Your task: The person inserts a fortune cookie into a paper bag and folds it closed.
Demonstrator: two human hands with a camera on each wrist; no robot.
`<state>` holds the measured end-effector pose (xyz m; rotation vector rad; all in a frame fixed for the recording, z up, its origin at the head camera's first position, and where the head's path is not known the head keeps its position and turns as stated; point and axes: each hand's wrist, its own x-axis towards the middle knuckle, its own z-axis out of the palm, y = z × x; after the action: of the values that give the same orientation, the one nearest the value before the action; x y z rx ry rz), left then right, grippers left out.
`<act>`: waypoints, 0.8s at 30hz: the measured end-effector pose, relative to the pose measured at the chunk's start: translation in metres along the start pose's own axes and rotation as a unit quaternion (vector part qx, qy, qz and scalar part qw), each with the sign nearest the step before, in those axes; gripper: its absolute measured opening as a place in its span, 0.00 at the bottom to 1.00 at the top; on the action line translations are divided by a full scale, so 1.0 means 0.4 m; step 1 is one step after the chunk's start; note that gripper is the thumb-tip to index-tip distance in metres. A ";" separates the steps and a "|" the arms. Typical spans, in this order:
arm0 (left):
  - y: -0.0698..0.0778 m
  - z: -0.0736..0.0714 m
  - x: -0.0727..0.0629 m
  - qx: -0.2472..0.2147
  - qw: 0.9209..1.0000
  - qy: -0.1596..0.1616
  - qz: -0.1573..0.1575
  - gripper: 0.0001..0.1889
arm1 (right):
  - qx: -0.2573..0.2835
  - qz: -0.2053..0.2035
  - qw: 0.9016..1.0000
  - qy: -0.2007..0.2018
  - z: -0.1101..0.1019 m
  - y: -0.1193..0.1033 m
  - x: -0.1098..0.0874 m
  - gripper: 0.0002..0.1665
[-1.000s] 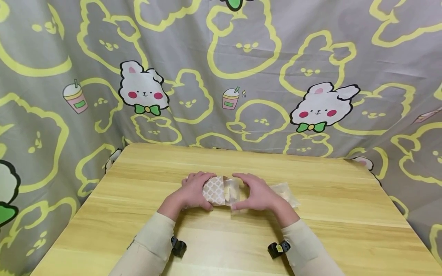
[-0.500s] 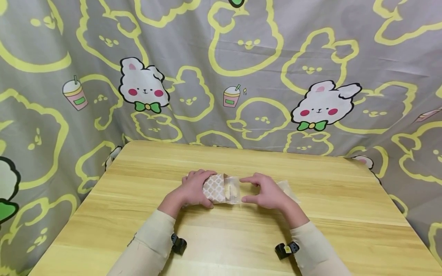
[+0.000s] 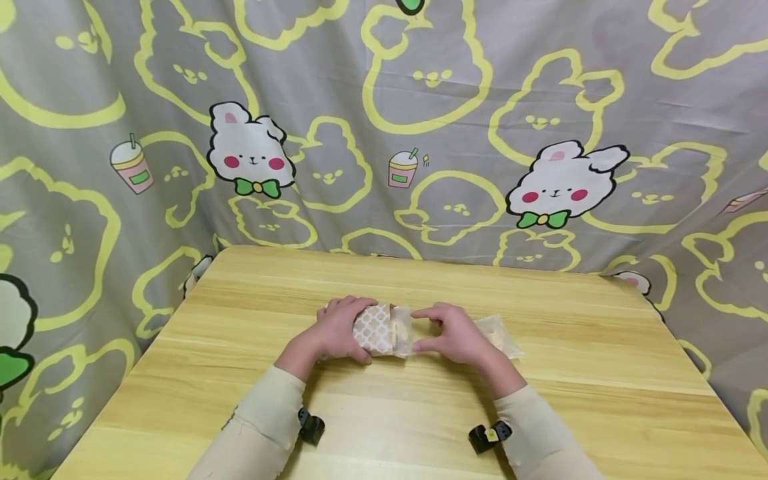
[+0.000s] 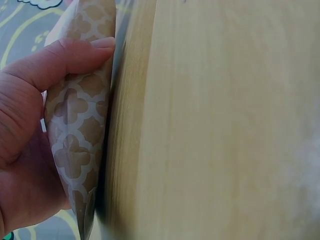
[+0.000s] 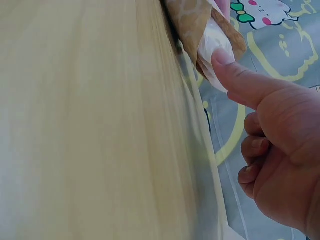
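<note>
A brown paper bag point(image 3: 373, 330) with a white lattice pattern lies on its side on the table. My left hand point(image 3: 339, 330) grips it, thumb along the near side, as the left wrist view point(image 4: 30, 120) of the hand also shows. From the bag's mouth, facing right, sticks a clear plastic packet point(image 3: 402, 331) with pale pieces inside. My right hand point(image 3: 456, 333) is at that packet's outer end, index finger and thumb stretched out toward it. In the right wrist view the thumb tip meets the packet's plastic point(image 5: 216, 45), and the other fingers are curled into the palm.
Another clear packet point(image 3: 498, 337) with pale contents lies on the wooden table point(image 3: 384, 413) just right of my right hand, partly covered by it. A grey curtain point(image 3: 336, 87) with rabbit prints hangs behind the table and at both sides.
My right hand drew back right from the packet, then came left again to its end. Less of the packet now shows outside the bag. The left hand keeps its grip.
</note>
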<state>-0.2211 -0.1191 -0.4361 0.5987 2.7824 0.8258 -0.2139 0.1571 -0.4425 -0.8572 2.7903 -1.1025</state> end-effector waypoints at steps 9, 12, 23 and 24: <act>0.001 0.001 0.003 0.004 1.000 0.000 0.010 0.57 | -0.005 0.000 1.000 0.002 0.029 -0.020 0.019 0.33; 0.002 0.002 0.004 0.004 1.000 0.002 0.010 0.57 | 0.000 0.002 1.000 -0.003 0.034 -0.023 0.021 0.33; 0.005 0.000 0.001 0.007 1.000 -0.003 0.007 0.57 | -0.004 0.011 1.000 0.027 0.032 -0.026 0.019 0.35; 0.006 0.000 0.002 0.007 1.000 -0.002 0.008 0.57 | -0.006 0.007 1.000 0.028 0.033 -0.026 0.021 0.35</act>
<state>-0.2209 -0.1171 -0.4348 0.6246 2.7848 0.8075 -0.2131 0.1384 -0.4445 -0.8192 2.8465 -1.1262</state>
